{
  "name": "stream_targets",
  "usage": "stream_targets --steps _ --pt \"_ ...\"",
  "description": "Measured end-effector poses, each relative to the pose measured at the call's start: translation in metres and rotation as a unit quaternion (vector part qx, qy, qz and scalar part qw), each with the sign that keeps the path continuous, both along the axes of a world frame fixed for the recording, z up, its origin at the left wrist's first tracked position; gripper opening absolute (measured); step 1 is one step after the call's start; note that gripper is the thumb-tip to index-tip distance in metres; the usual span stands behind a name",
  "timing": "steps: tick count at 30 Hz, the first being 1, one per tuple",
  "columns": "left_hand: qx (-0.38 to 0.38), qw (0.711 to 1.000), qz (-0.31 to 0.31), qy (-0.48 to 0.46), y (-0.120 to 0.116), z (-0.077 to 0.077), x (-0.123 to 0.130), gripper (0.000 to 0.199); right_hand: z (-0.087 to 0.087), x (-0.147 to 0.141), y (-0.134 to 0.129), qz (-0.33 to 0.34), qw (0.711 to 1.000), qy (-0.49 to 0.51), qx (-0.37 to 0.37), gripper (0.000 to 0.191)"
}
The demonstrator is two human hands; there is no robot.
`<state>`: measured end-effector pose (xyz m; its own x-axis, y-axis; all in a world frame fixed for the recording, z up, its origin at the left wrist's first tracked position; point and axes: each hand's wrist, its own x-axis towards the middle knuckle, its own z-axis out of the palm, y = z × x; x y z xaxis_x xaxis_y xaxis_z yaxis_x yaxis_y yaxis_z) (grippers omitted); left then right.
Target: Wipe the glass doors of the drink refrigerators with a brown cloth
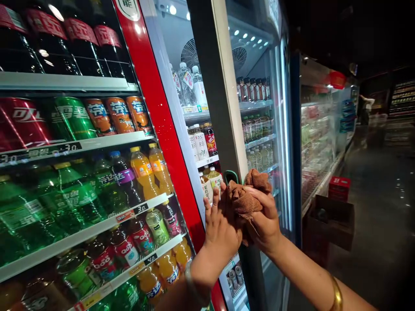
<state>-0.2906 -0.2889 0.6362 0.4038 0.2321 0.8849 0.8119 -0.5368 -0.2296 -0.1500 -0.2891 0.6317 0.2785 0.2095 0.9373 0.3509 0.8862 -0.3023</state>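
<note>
While cloth bunches (edgeside), floor extends.

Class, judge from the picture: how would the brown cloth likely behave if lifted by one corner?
The brown cloth would probably hang floppy, since it bunches into soft folds in the right hand. Its textured surface suggests it may not be slippery. It seems unlikely to roll, given its irregular, lumpy shape.

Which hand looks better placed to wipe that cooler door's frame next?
Probably the right hand: it grips the bunched brown cloth, right by the upright door frame. The left hand is close too, but its fingers are spread and I can't see it gripping the cloth.
</note>
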Motion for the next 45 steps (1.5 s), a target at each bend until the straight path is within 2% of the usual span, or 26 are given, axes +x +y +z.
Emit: stream_targets --steps 2,4,6,8,12,15,19,21,24,26,28,30,32,36,40,42,45 --pt "-0.019 0.998 0.052 -0.001 0.002 -0.006 -0.011 0.086 -0.012 -0.014 0.014 -0.01 1.0 -0.003 -0.006 0.043" --pt "-0.035 0.995 0.091 0.001 0.005 -0.009 -0.019 0.091 -0.02 -0.024 0.025 -0.051 0.998 -0.035 0.005 0.043" --pt "-0.05 0.992 0.115 0.007 0.01 -0.012 -0.023 0.092 -0.026 -0.029 0.034 -0.08 0.994 -0.078 0.0 0.043" --pt "-0.066 0.989 0.128 0.015 0.018 -0.015 -0.025 0.09 -0.028 -0.031 0.043 -0.079 0.991 -0.103 -0.037 0.044" --pt "-0.108 0.987 0.122 0.012 0.035 -0.019 -0.025 0.084 -0.023 -0.029 0.064 -0.052 0.987 -0.121 -0.093 0.041" --pt "-0.136 0.988 0.072 0.007 0.048 -0.024 -0.023 0.085 -0.009 -0.025 0.091 -0.053 0.987 -0.134 -0.074 0.033" --pt "-0.19 0.981 0.003 -0.028 0.073 -0.034 -0.016 0.085 0.008 -0.024 0.136 -0.094 0.979 -0.176 -0.031 0.028" --pt "-0.227 0.971 0.017 -0.068 0.092 -0.042 -0.011 0.083 0.005 -0.028 0.156 -0.118 0.969 -0.215 -0.031 0.029" --pt "-0.276 0.951 0.082 -0.112 0.122 -0.06 -0.007 0.081 -0.013 -0.034 0.181 -0.151 0.947 -0.281 -0.041 0.033" --pt "-0.274 0.947 0.127 -0.109 0.139 -0.076 -0.006 0.085 -0.027 -0.034 0.193 -0.161 0.937 -0.307 -0.035 0.039" --pt "-0.234 0.952 0.169 -0.103 0.15 -0.091 -0.005 0.091 -0.036 -0.031 0.199 -0.163 0.934 -0.317 -0.018 0.044" --pt "-0.178 0.957 0.204 -0.105 0.156 -0.102 -0.002 0.093 -0.037 -0.025 0.2 -0.161 0.93 -0.331 0.002 0.045" --pt "-0.135 0.957 0.229 -0.113 0.156 -0.106 0.002 0.092 -0.032 -0.016 0.197 -0.149 0.921 -0.358 0.022 0.047" --pt "-0.137 0.949 0.259 -0.119 0.141 -0.097 0.01 0.084 -0.026 0.002 0.197 -0.107 0.915 -0.379 0.085 0.049" --pt "-0.226 0.928 0.273 -0.112 0.118 -0.071 0.016 0.082 -0.021 0.009 0.216 -0.054 0.925 -0.333 0.175 0.054" --pt "-0.258 0.919 0.275 -0.115 0.107 -0.058 0.016 0.084 -0.009 0.006 0.223 -0.011 0.927 -0.311 0.209 0.051" --pt "-0.245 0.918 0.287 -0.122 0.092 -0.045 0.011 0.087 0.023 -0.007 0.214 0.045 0.922 -0.312 0.226 0.041"
